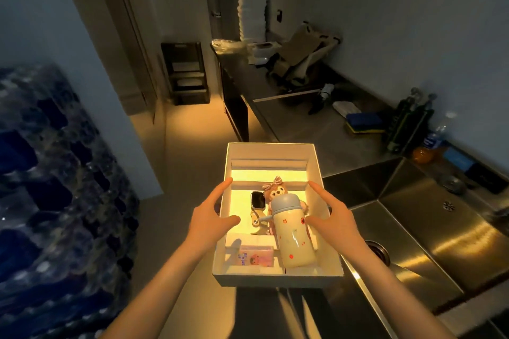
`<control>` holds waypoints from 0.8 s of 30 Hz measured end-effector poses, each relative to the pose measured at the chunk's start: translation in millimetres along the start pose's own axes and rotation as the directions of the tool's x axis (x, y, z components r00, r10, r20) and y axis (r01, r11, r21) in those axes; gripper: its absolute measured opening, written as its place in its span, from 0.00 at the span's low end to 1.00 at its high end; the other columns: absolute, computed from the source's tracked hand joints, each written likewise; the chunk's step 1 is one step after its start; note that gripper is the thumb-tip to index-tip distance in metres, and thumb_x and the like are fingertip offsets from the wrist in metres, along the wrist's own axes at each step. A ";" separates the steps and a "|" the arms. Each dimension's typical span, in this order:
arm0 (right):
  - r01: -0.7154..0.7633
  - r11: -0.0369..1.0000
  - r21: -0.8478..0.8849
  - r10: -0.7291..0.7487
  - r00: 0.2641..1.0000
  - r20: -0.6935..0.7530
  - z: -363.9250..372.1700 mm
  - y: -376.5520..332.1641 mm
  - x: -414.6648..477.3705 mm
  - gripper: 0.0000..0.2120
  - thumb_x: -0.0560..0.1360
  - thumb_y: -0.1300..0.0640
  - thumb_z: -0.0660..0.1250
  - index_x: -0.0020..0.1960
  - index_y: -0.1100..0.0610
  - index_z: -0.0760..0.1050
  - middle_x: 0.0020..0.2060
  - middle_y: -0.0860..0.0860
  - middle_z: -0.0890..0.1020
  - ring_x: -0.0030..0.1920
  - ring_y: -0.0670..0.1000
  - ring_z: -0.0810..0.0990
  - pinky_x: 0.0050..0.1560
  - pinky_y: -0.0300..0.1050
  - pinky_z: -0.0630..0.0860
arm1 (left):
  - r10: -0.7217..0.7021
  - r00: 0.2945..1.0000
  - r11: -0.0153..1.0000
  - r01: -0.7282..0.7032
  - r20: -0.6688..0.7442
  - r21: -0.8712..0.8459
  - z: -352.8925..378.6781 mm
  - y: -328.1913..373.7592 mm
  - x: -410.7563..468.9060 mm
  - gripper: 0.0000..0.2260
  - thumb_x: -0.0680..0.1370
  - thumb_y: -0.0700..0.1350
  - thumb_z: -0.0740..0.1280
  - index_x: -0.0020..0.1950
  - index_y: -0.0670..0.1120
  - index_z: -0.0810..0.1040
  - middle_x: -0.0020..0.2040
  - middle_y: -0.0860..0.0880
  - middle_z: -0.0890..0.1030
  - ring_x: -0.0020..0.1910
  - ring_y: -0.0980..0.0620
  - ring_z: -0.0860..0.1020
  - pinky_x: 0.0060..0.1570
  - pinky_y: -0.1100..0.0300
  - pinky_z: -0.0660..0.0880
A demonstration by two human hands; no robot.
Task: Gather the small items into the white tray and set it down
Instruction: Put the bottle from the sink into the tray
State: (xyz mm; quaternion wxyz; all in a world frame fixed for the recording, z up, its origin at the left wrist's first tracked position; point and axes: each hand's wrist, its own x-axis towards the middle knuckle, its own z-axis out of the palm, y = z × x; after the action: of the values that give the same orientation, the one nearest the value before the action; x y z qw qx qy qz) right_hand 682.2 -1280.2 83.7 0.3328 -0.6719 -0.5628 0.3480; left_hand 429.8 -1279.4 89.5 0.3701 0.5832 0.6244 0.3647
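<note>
**A:** While both hands are on it, where does the white tray [271, 150] sit?

**B:** It is up in front of the person, at the desk [300, 129] edge. The left hand [213, 217] is on its 9 o'clock wall and the right hand [334, 217] on its 3 o'clock wall.

**A:** And each grip?

**B:** Closed on the tray. Each thumb lies inside the wall, with the forefinger stretched along the outside rim. The other fingers are hidden.

**A:** What is inside?

**B:** A cream bottle [294, 242] with a blue cap lies tilted toward 4 o'clock, its cap over a plush toy [272, 191] wearing a bow. A watch [257, 199] lies just beside the toy, at its 9 o'clock. A pink packet [256, 256] sits in the 7 o'clock corner.

**A:** Around the tray?

**B:** A steel sink [429, 231] is at 3 o'clock. The desk runs away toward 1 o'clock, carrying a blue and yellow sponge [363, 122] and a clear bottle [438, 132]. Wrapped packs of water bottles [55, 173] are stacked at 9 o'clock.
</note>
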 end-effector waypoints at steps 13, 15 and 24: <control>-0.127 0.988 0.086 0.137 0.983 -0.125 22.4 -22.6 161.2 0.32 0.73 0.52 0.72 0.70 0.34 0.61 0.72 0.47 0.68 0.70 0.54 0.67 0.66 0.55 0.70 | 0.024 0.994 1.000 -0.023 0.104 -0.009 10.8 -6.8 197.9 0.36 0.70 0.39 0.74 0.70 0.62 0.63 0.66 0.56 0.71 0.63 0.51 0.71 0.54 0.58 0.74; -0.119 0.989 0.084 0.129 0.982 -0.136 17.9 -22.9 195.4 0.32 0.74 0.52 0.71 0.71 0.34 0.61 0.72 0.47 0.68 0.68 0.53 0.70 0.63 0.52 0.73 | 0.036 0.992 0.999 -0.037 0.124 -0.001 18.8 -1.0 235.4 0.37 0.70 0.38 0.74 0.70 0.63 0.63 0.63 0.57 0.71 0.58 0.56 0.71 0.47 0.65 0.72; -0.110 0.990 0.086 0.125 0.971 -0.202 -9.9 -37.8 325.9 0.31 0.74 0.53 0.70 0.71 0.35 0.63 0.63 0.45 0.78 0.44 0.39 0.75 0.40 0.27 0.70 | 0.072 0.971 0.997 -0.079 0.229 0.023 43.2 36.3 391.2 0.37 0.70 0.36 0.73 0.70 0.63 0.63 0.58 0.62 0.70 0.52 0.61 0.71 0.35 0.71 0.73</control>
State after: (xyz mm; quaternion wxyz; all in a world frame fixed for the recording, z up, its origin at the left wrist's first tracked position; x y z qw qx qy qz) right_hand 711.3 -953.2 90.4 0.3934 -0.7237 -0.4709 0.3159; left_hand 466.9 -885.9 87.4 0.4158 0.6504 0.5608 0.2993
